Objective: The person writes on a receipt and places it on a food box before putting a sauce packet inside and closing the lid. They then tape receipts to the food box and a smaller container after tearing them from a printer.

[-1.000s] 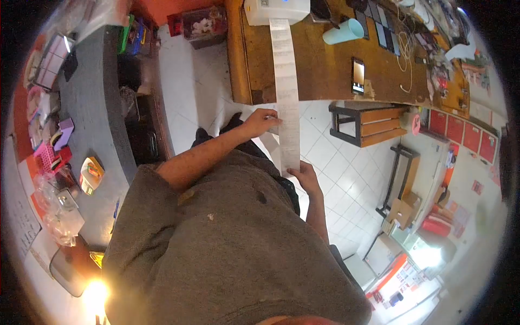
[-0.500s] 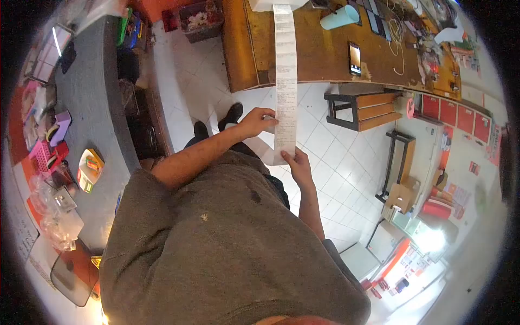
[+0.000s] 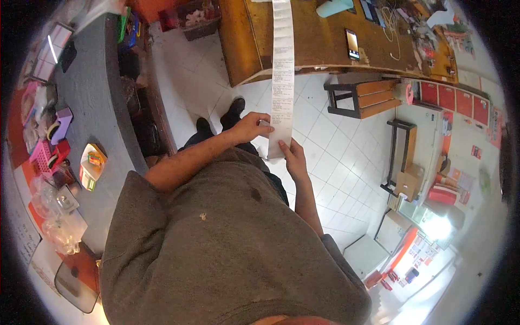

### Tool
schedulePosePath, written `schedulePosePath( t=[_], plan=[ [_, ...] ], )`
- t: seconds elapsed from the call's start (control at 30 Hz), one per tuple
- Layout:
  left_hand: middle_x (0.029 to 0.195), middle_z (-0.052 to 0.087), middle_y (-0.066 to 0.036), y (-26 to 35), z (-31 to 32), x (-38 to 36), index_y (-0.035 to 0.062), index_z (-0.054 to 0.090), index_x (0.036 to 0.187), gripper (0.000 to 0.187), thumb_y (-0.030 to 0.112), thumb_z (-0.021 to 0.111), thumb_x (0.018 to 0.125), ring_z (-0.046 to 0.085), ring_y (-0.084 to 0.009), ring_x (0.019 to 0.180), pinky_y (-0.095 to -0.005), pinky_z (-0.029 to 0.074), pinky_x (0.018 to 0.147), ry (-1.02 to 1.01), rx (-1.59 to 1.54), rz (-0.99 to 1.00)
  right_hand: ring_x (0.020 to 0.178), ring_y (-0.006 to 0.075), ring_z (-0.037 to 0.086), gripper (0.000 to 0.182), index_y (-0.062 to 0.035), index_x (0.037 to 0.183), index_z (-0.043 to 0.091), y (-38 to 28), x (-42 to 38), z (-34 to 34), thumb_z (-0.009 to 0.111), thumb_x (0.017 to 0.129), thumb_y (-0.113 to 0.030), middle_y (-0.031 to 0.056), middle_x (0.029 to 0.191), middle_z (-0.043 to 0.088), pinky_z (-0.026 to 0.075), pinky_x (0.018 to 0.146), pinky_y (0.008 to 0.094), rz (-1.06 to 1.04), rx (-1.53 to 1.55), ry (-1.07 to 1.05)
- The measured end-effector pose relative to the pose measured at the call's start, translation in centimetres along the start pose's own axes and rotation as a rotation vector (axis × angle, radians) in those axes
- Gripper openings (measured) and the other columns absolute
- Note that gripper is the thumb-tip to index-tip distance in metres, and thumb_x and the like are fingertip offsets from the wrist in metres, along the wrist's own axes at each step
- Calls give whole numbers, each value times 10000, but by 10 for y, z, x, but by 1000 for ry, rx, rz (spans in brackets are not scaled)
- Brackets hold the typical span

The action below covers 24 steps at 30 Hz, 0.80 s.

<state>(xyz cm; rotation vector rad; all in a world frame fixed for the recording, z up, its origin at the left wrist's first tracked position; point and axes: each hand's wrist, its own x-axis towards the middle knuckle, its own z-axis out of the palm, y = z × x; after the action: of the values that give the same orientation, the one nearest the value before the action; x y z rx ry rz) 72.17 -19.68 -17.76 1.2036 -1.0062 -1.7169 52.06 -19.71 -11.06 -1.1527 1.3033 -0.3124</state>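
A long printed paper receipt strip (image 3: 282,81) hangs from the top edge of the view, over the wooden desk's front edge, down to my hands. My left hand (image 3: 252,128) pinches the strip's left edge with thumb and fingers. Slightly lower, my right hand (image 3: 293,158) grips it near the bottom, thumb on the front and the other fingers mostly hidden behind. Rows of small print run along the strip, too fine to read. The section between my hands looks blank, and some paper bends back near my left fingers.
The wooden desk (image 3: 319,46) ahead carries a phone (image 3: 352,44), a light-blue cup (image 3: 333,6) and a white cable (image 3: 397,38). A grey counter (image 3: 89,70) runs along the left, with a small tray (image 3: 93,167). Slatted benches (image 3: 374,98) stand on the tiled floor at right.
Both hands keep hold of the receipt strip. The desk and upper strip sit higher in view, and my left hand appears slightly lower against the paper, near its blank section.
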Motion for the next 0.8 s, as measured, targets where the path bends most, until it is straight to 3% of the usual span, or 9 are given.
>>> schedulePosePath(
  t=[0.07,0.27,0.53,0.8],
  plan=[
    [881,690,-107,-13,3,-6,-18,649,1067,273,159,645,859,625,-140,779,-286,489,693,-31,12,2,948,147,580,335,34,1184,573,9,-4,4,536,967,-218,91,1041,649,458,855,306,-24,20,6],
    [938,682,-124,-6,2,-25,-40,640,1062,283,173,623,877,634,-172,835,-313,504,780,-88,87,-39,931,147,584,334,39,1180,576,13,-18,15,535,966,-213,91,1018,654,461,845,305,-48,35,17],
    [924,668,-99,-24,4,-30,-57,637,1017,264,177,607,899,627,-168,841,-310,516,762,-60,18,-14,911,148,591,343,30,1175,591,24,-40,22,571,939,-217,99,981,666,465,831,306,-38,-65,34],
    [922,669,-84,-36,5,-31,-26,650,1012,228,170,615,900,615,-153,849,-305,501,776,-5,-66,22,891,192,639,371,6,1195,566,42,-65,20,645,891,-191,146,967,678,505,781,322,116,-57,-13]
  ],
)
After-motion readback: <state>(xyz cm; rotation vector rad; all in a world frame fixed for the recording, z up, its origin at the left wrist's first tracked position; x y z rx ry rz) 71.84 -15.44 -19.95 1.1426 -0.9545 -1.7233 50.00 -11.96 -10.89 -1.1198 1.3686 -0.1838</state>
